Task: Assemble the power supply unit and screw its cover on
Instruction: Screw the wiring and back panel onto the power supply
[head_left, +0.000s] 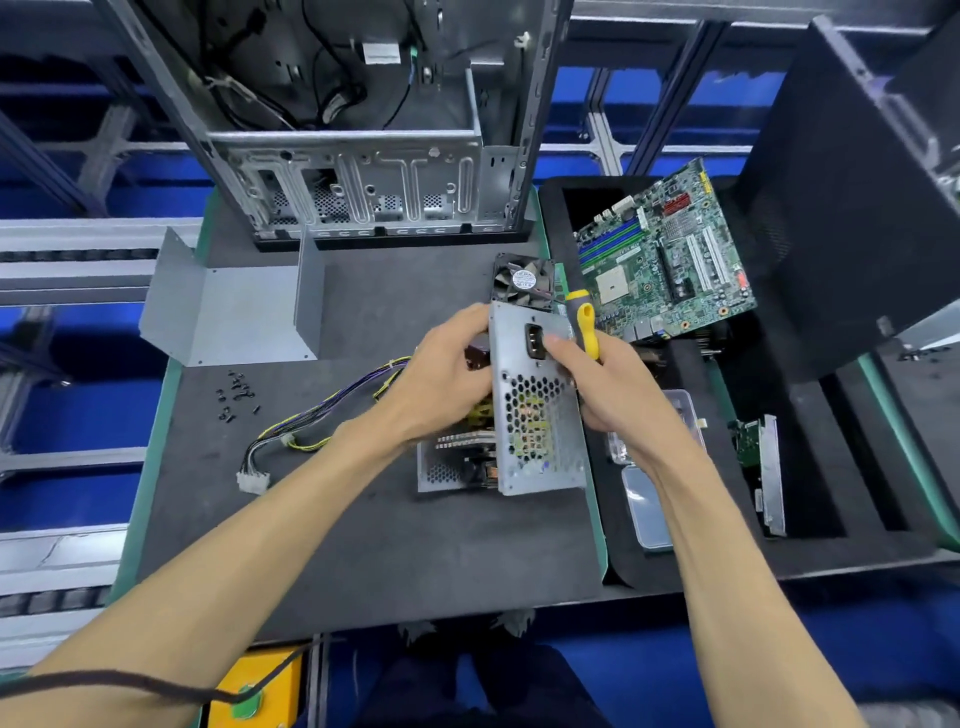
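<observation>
- Both forearms reach in from the near edge; I count two hands on one power supply unit (535, 410), which stands tilted on the bench (363, 545).
- Left hand (447, 374) curls around its open side; right hand (602, 384) steadies the socket face, its grip pinching one yellow screwdriver (587, 332).
- Stiff sheet metal, sharp-edged and probably weighty: I'd hold the walls, never the exposed components.
- Farther off: a cluster of loose screws (236, 397), one cover (234, 306), one fan (522, 278).
</observation>
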